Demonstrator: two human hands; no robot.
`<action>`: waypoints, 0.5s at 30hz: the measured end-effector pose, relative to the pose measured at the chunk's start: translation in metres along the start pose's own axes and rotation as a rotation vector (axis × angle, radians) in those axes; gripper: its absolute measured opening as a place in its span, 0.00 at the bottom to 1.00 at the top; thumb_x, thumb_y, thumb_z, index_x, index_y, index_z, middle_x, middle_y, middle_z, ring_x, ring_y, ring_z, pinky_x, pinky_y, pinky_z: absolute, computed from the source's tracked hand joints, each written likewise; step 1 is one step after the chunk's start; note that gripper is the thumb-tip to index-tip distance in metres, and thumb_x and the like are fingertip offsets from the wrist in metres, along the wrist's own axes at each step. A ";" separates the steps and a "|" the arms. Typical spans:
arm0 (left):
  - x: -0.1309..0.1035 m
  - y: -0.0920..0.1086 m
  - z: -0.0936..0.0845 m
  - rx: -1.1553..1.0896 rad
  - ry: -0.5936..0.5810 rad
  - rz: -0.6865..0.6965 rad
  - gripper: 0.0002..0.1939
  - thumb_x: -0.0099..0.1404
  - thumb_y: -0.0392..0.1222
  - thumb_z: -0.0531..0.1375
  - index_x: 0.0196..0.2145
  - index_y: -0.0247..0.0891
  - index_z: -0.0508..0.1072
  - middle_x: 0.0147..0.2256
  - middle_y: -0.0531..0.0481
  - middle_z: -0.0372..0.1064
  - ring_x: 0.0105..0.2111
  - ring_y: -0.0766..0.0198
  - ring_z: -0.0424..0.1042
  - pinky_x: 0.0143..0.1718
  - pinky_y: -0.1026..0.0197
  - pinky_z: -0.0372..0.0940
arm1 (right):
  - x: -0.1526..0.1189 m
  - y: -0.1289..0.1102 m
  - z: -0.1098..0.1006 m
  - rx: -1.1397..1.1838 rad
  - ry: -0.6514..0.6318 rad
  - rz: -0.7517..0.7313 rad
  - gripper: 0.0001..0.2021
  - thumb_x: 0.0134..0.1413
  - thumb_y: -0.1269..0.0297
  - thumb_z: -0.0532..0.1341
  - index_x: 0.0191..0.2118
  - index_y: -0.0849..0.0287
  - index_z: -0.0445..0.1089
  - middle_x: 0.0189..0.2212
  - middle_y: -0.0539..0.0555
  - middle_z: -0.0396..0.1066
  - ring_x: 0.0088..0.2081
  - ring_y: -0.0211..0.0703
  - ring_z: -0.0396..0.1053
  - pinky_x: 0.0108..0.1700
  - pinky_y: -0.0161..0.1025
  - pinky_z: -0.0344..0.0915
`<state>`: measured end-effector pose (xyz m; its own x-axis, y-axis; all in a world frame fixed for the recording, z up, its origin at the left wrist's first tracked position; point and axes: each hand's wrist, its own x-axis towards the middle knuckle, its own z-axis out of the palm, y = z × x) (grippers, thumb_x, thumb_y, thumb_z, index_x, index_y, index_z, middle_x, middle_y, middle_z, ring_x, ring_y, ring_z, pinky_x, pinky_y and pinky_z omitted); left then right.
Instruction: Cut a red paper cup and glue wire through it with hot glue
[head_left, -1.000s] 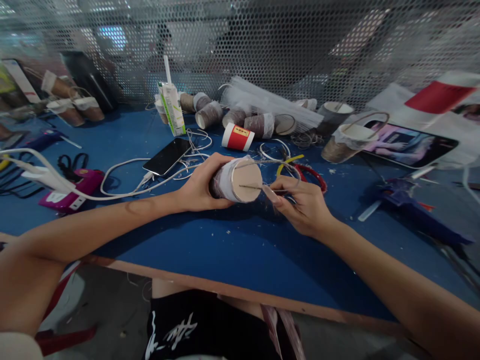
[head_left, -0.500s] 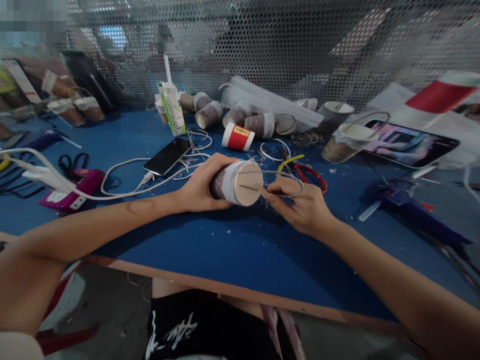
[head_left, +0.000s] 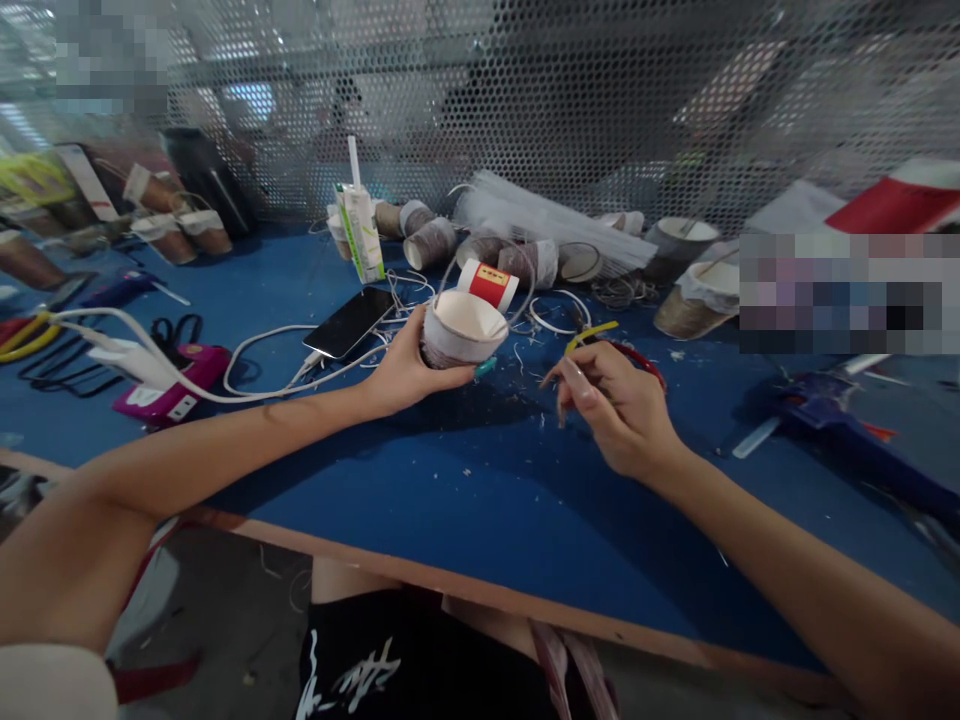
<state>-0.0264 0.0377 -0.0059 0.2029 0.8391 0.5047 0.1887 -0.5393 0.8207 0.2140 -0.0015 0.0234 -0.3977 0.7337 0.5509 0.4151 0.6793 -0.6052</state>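
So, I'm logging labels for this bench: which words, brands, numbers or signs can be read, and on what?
None can be read with certainty.
Red-and-white cylinder: dark marks on yellow, too small to read.
Drink carton: print too blurred to read.
Black clothing: white brush-style marks, not legible.
Cup in the left hand: no writing visible.

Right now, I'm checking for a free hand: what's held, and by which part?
The left hand grips the cup around its side; whether the right hand holds anything is unclear.
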 end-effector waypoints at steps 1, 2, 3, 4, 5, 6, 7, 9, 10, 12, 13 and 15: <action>0.000 -0.002 0.000 -0.011 0.017 -0.009 0.36 0.45 0.52 0.70 0.48 0.38 0.61 0.45 0.44 0.68 0.45 0.55 0.69 0.49 0.48 0.66 | 0.000 0.000 0.000 0.016 -0.001 0.010 0.14 0.63 0.51 0.51 0.36 0.56 0.61 0.22 0.47 0.64 0.20 0.33 0.65 0.23 0.35 0.62; 0.001 -0.004 0.001 -0.014 0.030 -0.008 0.37 0.45 0.53 0.70 0.48 0.38 0.61 0.45 0.44 0.68 0.45 0.55 0.69 0.49 0.47 0.66 | 0.000 0.000 0.001 0.023 -0.003 0.023 0.13 0.63 0.52 0.51 0.35 0.56 0.61 0.22 0.46 0.64 0.19 0.33 0.65 0.23 0.35 0.62; 0.001 -0.006 0.001 -0.009 0.038 -0.001 0.38 0.44 0.54 0.70 0.48 0.38 0.61 0.45 0.44 0.68 0.45 0.55 0.69 0.49 0.47 0.66 | 0.001 0.000 0.001 0.021 -0.005 0.034 0.13 0.64 0.52 0.51 0.35 0.57 0.61 0.21 0.46 0.64 0.19 0.33 0.65 0.23 0.35 0.62; 0.001 -0.008 0.001 0.000 0.040 0.010 0.38 0.44 0.54 0.70 0.48 0.38 0.61 0.44 0.44 0.68 0.44 0.55 0.69 0.48 0.47 0.67 | 0.001 0.000 0.001 0.016 -0.004 0.043 0.13 0.64 0.52 0.51 0.35 0.57 0.61 0.21 0.46 0.65 0.19 0.33 0.65 0.23 0.35 0.62; 0.001 -0.010 0.001 0.009 0.037 0.024 0.38 0.44 0.55 0.70 0.48 0.39 0.60 0.44 0.44 0.68 0.44 0.55 0.69 0.47 0.47 0.67 | 0.001 -0.001 0.001 0.011 -0.001 0.051 0.13 0.64 0.52 0.51 0.35 0.57 0.61 0.21 0.46 0.65 0.19 0.34 0.65 0.23 0.35 0.63; 0.001 -0.011 0.001 0.018 0.031 0.037 0.38 0.45 0.55 0.70 0.49 0.39 0.60 0.44 0.44 0.67 0.44 0.55 0.69 0.47 0.47 0.67 | 0.001 -0.001 0.001 0.005 0.001 0.058 0.13 0.64 0.52 0.51 0.35 0.57 0.61 0.20 0.46 0.65 0.19 0.34 0.65 0.23 0.35 0.63; 0.001 -0.012 0.001 0.025 0.026 0.052 0.38 0.46 0.55 0.70 0.49 0.39 0.60 0.44 0.44 0.67 0.44 0.56 0.69 0.47 0.48 0.68 | 0.001 -0.001 0.002 -0.001 0.001 0.060 0.14 0.64 0.52 0.51 0.34 0.56 0.61 0.20 0.46 0.65 0.19 0.34 0.65 0.23 0.35 0.63; 0.001 -0.011 0.000 0.045 0.019 0.087 0.36 0.47 0.54 0.69 0.49 0.40 0.59 0.44 0.45 0.67 0.44 0.56 0.69 0.46 0.49 0.68 | 0.001 -0.002 0.002 -0.012 0.001 0.060 0.14 0.64 0.52 0.50 0.34 0.56 0.61 0.19 0.46 0.65 0.19 0.34 0.65 0.23 0.36 0.63; 0.000 -0.010 0.000 0.061 0.017 0.110 0.35 0.48 0.54 0.69 0.49 0.40 0.59 0.44 0.45 0.66 0.44 0.57 0.68 0.45 0.49 0.68 | 0.001 -0.002 0.001 -0.017 0.002 0.059 0.14 0.64 0.52 0.50 0.34 0.56 0.62 0.19 0.46 0.65 0.19 0.35 0.65 0.23 0.35 0.63; -0.001 -0.005 -0.001 0.110 0.021 0.162 0.34 0.48 0.52 0.69 0.48 0.41 0.59 0.43 0.47 0.65 0.43 0.57 0.68 0.44 0.50 0.68 | 0.001 -0.003 0.001 -0.042 0.010 0.044 0.13 0.64 0.53 0.50 0.34 0.56 0.62 0.19 0.46 0.65 0.19 0.35 0.65 0.23 0.35 0.62; -0.002 -0.003 -0.001 0.144 0.026 0.194 0.34 0.48 0.51 0.69 0.48 0.41 0.59 0.42 0.47 0.65 0.42 0.57 0.67 0.44 0.50 0.68 | 0.001 -0.003 0.000 -0.068 0.020 0.028 0.13 0.64 0.53 0.50 0.34 0.56 0.62 0.19 0.46 0.65 0.19 0.35 0.65 0.23 0.35 0.62; -0.003 0.001 -0.002 0.205 0.032 0.269 0.34 0.47 0.49 0.70 0.48 0.41 0.59 0.42 0.48 0.64 0.42 0.57 0.67 0.44 0.50 0.67 | 0.001 -0.004 -0.001 -0.133 0.037 -0.010 0.13 0.63 0.53 0.51 0.34 0.56 0.62 0.21 0.48 0.66 0.20 0.35 0.66 0.24 0.35 0.62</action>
<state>-0.0287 0.0346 -0.0059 0.2422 0.6650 0.7065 0.3223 -0.7420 0.5879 0.2124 -0.0036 0.0270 -0.3730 0.7250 0.5790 0.5170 0.6806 -0.5191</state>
